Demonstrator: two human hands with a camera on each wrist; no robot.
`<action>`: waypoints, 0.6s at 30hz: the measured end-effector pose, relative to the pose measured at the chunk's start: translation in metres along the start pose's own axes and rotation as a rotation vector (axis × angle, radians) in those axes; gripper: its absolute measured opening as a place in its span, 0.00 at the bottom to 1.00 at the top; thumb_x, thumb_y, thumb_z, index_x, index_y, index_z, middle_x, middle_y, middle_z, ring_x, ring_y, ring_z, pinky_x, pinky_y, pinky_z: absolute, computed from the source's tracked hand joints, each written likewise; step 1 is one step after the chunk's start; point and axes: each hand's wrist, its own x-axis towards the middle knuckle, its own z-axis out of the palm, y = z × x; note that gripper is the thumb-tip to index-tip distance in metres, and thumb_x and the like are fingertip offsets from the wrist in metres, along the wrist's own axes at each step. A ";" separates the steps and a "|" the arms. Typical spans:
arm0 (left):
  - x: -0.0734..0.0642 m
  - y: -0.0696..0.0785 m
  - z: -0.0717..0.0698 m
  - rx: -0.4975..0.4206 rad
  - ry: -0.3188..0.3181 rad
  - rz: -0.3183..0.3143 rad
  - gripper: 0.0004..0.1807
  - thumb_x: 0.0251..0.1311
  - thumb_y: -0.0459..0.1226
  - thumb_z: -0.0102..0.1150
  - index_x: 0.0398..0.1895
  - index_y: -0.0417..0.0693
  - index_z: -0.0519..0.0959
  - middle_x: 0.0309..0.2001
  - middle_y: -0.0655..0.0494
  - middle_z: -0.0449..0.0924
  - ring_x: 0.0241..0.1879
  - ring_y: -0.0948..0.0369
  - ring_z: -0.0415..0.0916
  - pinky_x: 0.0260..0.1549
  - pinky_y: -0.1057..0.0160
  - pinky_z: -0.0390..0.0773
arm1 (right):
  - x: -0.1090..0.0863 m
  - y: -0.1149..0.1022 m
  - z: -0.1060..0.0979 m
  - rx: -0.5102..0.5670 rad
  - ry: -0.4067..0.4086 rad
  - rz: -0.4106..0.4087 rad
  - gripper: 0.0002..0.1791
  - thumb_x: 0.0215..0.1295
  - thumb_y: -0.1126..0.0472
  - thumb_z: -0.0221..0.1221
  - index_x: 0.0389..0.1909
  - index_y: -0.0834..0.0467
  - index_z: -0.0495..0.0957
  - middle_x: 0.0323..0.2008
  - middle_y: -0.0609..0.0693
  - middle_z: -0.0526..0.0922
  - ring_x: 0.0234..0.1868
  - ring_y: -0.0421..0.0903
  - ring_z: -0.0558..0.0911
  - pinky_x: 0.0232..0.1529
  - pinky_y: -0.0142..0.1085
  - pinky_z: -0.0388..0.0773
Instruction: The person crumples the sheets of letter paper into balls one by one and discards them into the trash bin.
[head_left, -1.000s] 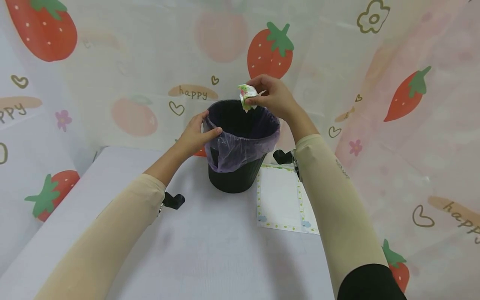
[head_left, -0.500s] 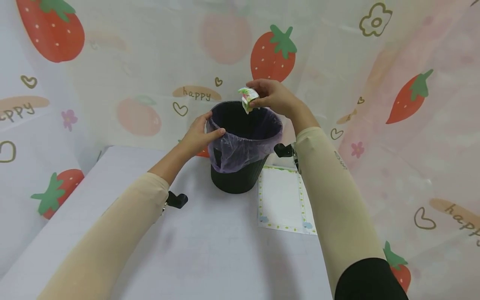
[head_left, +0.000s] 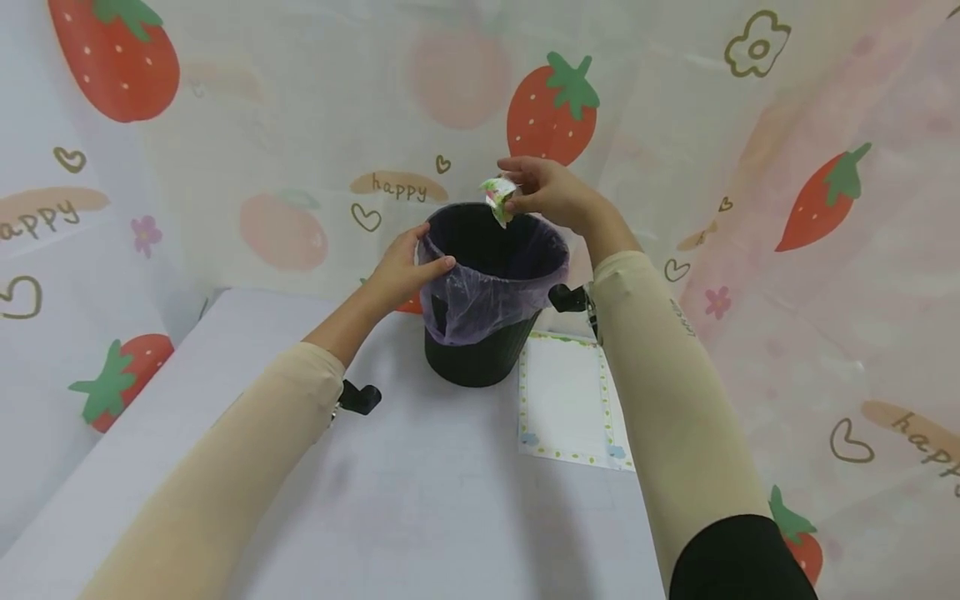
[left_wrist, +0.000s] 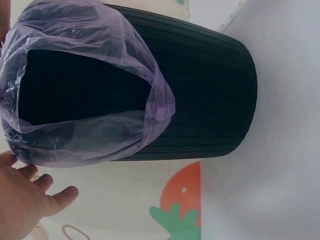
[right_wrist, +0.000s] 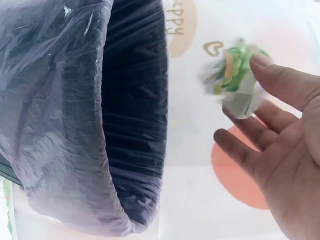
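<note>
A black trash can (head_left: 480, 360) lined with a thin purple trash bag (head_left: 480, 308) stands on the white table. My left hand (head_left: 401, 265) rests at the left of its rim, thumb at the near side. In the left wrist view, that hand's fingers (left_wrist: 62, 196) are spread loosely, some touching the bag. My right hand (head_left: 558, 196) pinches a crumpled wrapper (head_left: 498, 202), white with green and pink print, above the can's far rim. The right wrist view shows this wrapper (right_wrist: 235, 75) blurred, at the thumb tip and before the fingers. The can's inside is dark; its bottom is hidden.
A white sheet of paper (head_left: 564, 400) with a leafy printed border lies right of the can, partly behind the right sleeve. A strawberry-printed curtain (head_left: 300, 108) hangs behind and at both sides of the table (head_left: 420, 500).
The wrapper has turned a little in my right hand, whose fingers have straightened somewhat. My left hand keeps its place on the rim. The head view has shifted slightly.
</note>
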 end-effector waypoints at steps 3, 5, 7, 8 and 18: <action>0.000 0.000 -0.001 -0.003 -0.008 -0.005 0.51 0.68 0.55 0.62 0.82 0.42 0.48 0.81 0.40 0.48 0.81 0.47 0.44 0.79 0.47 0.48 | -0.002 -0.001 -0.001 -0.030 0.026 -0.009 0.39 0.71 0.63 0.63 0.79 0.51 0.60 0.76 0.54 0.66 0.73 0.49 0.70 0.71 0.42 0.71; -0.001 0.001 0.000 -0.010 -0.013 -0.006 0.51 0.68 0.55 0.62 0.82 0.42 0.48 0.81 0.41 0.47 0.81 0.48 0.43 0.79 0.47 0.48 | -0.005 0.001 -0.003 -0.035 0.039 -0.012 0.38 0.72 0.62 0.63 0.79 0.52 0.60 0.75 0.54 0.67 0.73 0.50 0.71 0.71 0.43 0.71; -0.001 0.001 0.000 -0.016 -0.007 -0.001 0.50 0.68 0.55 0.62 0.82 0.42 0.48 0.82 0.42 0.47 0.81 0.48 0.43 0.79 0.47 0.47 | -0.007 0.002 -0.005 -0.037 0.044 -0.021 0.37 0.72 0.62 0.63 0.79 0.53 0.61 0.74 0.55 0.68 0.73 0.51 0.71 0.72 0.43 0.70; -0.001 0.001 0.000 -0.022 -0.002 0.000 0.50 0.68 0.55 0.62 0.82 0.42 0.48 0.82 0.42 0.47 0.81 0.48 0.43 0.79 0.48 0.47 | -0.008 0.002 -0.005 -0.046 0.045 -0.023 0.37 0.72 0.61 0.63 0.78 0.53 0.62 0.74 0.55 0.69 0.73 0.51 0.71 0.72 0.43 0.70; -0.005 -0.001 0.001 -0.002 0.039 -0.014 0.51 0.67 0.58 0.61 0.83 0.45 0.50 0.82 0.45 0.50 0.81 0.49 0.45 0.79 0.47 0.49 | -0.037 0.007 0.005 -0.171 0.077 -0.081 0.32 0.71 0.55 0.64 0.74 0.52 0.69 0.68 0.52 0.76 0.67 0.48 0.77 0.67 0.46 0.74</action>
